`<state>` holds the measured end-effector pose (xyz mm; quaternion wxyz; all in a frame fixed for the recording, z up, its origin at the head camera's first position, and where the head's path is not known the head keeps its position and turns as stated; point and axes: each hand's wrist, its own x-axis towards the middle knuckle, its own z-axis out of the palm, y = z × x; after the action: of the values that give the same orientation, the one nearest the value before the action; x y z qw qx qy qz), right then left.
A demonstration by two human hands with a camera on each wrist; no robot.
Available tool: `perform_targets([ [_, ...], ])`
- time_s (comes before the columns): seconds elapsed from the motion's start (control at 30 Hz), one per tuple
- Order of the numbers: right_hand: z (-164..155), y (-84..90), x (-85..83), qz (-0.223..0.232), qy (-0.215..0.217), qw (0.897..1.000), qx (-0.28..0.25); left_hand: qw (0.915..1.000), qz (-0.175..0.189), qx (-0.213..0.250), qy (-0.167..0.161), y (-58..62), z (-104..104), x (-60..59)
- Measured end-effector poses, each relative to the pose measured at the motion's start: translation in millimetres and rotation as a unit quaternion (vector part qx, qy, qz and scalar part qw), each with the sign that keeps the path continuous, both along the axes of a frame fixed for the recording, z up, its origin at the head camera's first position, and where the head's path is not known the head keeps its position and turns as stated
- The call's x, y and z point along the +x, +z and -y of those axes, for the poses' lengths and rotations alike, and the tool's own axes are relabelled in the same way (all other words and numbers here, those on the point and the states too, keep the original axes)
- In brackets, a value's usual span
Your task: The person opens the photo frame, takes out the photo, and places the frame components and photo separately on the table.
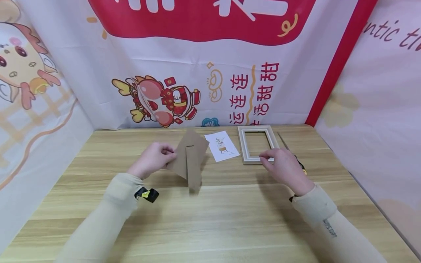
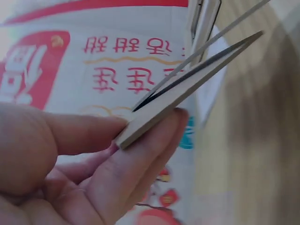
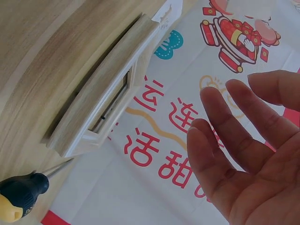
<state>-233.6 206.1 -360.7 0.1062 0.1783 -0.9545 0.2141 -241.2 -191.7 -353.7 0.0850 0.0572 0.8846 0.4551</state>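
Observation:
My left hand [image 1: 152, 157] pinches a brown picture-frame backing board [image 1: 179, 162] by its edge, thumb on one side and fingers on the other. The board is tilted above the table, its easel stand [image 1: 194, 171] hanging from a slot. In the left wrist view the backing board [image 2: 176, 91] appears edge-on, with the strip standing off it. Over the near right corner of a whitish picture frame [image 1: 244, 146] hovers my right hand [image 1: 287, 168]. Its fingers are loosely bent and hold nothing, apart from the frame [image 3: 101, 89] in the right wrist view.
A white card with a potted-plant print [image 1: 217, 155] lies between the board and the frame. To the frame's right is a screwdriver [image 3: 23, 192] with a black and yellow handle. Printed cloth [image 1: 184, 51] hangs behind the wooden table [image 1: 210, 226] and along both sides.

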Motion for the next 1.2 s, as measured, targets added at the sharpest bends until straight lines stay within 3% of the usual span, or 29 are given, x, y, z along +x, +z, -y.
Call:
perform_targets([
  [0.07, 0, -0.2, 1.2, 0.002, -0.003, 1.000, -0.001, 0.9978, 0.032, 0.057, 0.013, -8.5, 5, -1.3],
  [0.17, -1, -0.5, 2.5, 0.001, -0.005, 1.000, -0.004, 0.9915, 0.072, 0.105, 0.025, -21.3, 8, -1.3],
  [0.3, -1, -1.0, 3.3, -0.006, -0.003, 1.000, -0.008, 0.9883, 0.092, 0.117, 0.034, -36.7, 5, 0.1],
  [0.37, -1, -1.7, 3.1, -0.007, 0.000, 1.000, -0.009, 0.9912, 0.085, 0.097, 0.028, -43.1, 3, 0.5],
  [0.5, -1, -3.2, 2.8, -0.004, 0.004, 1.000, -0.010, 0.9992, 0.040, -0.004, -0.002, -51.3, -3, 1.3],
  [0.73, 1, -5.9, 1.1, 0.003, 0.001, 1.000, -0.013, 0.9888, -0.028, -0.143, -0.032, -49.1, -15, 7.0],
  [1.0, 4, -6.6, -0.7, -0.006, 0.005, 1.000, -0.007, 0.9839, 0.024, -0.175, -0.025, -47.7, -20, 10.7],
  [1.1, 4, -7.3, -2.5, -0.009, 0.009, 1.000, 0.000, 0.9817, -0.011, -0.189, -0.024, -47.1, -19, 7.7],
  [1.2, 4, -9.0, -5.2, -0.011, 0.009, 1.000, 0.004, 0.9756, -0.070, -0.207, -0.027, -44.2, -16, 3.8],
])
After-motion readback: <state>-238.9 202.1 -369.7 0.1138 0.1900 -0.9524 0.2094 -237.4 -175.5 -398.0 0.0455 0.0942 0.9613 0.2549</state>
